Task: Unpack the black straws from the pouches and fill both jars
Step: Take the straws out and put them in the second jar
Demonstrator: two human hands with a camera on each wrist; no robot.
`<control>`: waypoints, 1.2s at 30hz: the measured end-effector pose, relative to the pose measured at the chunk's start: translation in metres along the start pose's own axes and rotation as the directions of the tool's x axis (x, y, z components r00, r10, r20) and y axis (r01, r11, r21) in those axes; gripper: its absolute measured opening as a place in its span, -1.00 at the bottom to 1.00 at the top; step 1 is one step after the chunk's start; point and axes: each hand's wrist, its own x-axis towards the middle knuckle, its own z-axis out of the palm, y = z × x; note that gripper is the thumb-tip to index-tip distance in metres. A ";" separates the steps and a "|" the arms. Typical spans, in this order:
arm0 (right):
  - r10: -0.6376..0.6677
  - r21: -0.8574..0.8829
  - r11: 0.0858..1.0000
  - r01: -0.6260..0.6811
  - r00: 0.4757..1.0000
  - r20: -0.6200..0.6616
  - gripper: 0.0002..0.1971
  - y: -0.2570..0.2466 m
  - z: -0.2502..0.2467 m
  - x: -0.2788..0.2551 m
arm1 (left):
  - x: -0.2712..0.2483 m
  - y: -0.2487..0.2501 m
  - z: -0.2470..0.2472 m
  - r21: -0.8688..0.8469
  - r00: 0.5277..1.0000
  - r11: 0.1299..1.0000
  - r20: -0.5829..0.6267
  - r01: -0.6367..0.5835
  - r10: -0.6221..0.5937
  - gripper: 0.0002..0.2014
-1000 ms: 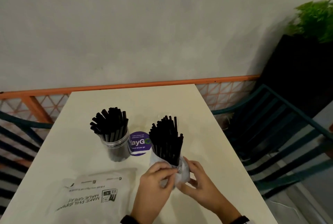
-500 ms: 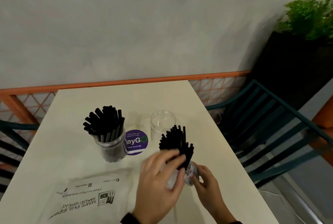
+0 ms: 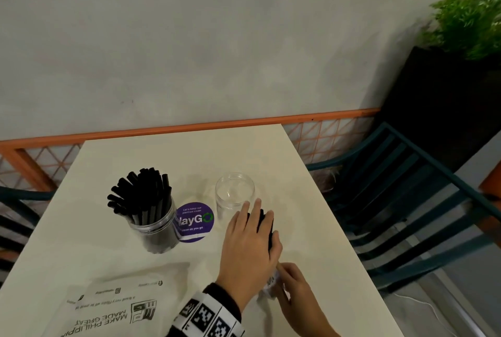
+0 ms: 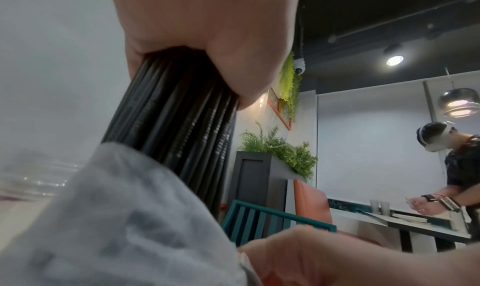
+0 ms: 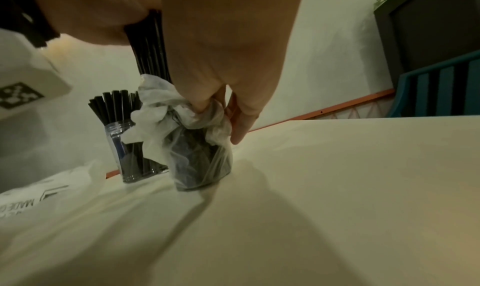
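My left hand grips a bundle of black straws from above, just in front of the empty clear jar. The bundle's lower end stands in a crumpled clear pouch on the table. My right hand pinches the gathered top of that pouch. In the left wrist view the straws run from my fist down into the pouch. A second jar at the left is packed with black straws.
A flat white printed pouch lies at the near left of the cream table. A purple round sticker sits between the jars. Teal chairs stand to the right, a dark planter beyond. Another person works at a far table.
My left hand left the pouch, reached over the bundle and closed round the straws near their top. The right hand kept hold of the pouch. The empty jar came into sight behind.
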 end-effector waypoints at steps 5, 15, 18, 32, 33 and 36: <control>0.012 -0.001 1.000 -0.012 1.000 0.022 -0.51 0.006 -0.002 0.003 | 0.005 0.001 0.002 0.078 0.997 0.997 0.080 -0.021 0.015 -0.52; 0.200 0.217 0.954 -0.206 0.979 0.047 -0.66 -0.009 -0.021 0.018 | 0.010 -0.020 -0.010 -0.042 0.997 0.997 0.052 -0.058 0.060 -0.53; 0.169 0.230 0.963 -0.142 0.981 -0.098 -0.68 -0.027 -0.049 0.030 | 0.017 -0.035 -0.024 -0.308 0.999 0.951 0.039 0.042 -0.031 -0.46; -0.316 -0.475 0.874 0.101 0.861 -0.399 -0.67 -0.066 -0.143 0.154 | 0.061 -0.081 0.008 -0.691 0.961 0.677 0.098 0.252 -0.258 0.17; -0.348 -0.525 0.843 0.121 0.866 -0.359 -0.65 -0.066 -0.140 0.161 | 0.064 -0.078 0.016 -0.693 0.956 0.674 0.078 0.256 -0.282 0.23; -0.452 -0.660 0.726 0.192 0.857 -0.248 -0.67 -0.068 -0.134 0.177 | 0.073 -0.076 0.033 -0.698 0.932 0.659 0.031 0.280 -0.362 0.30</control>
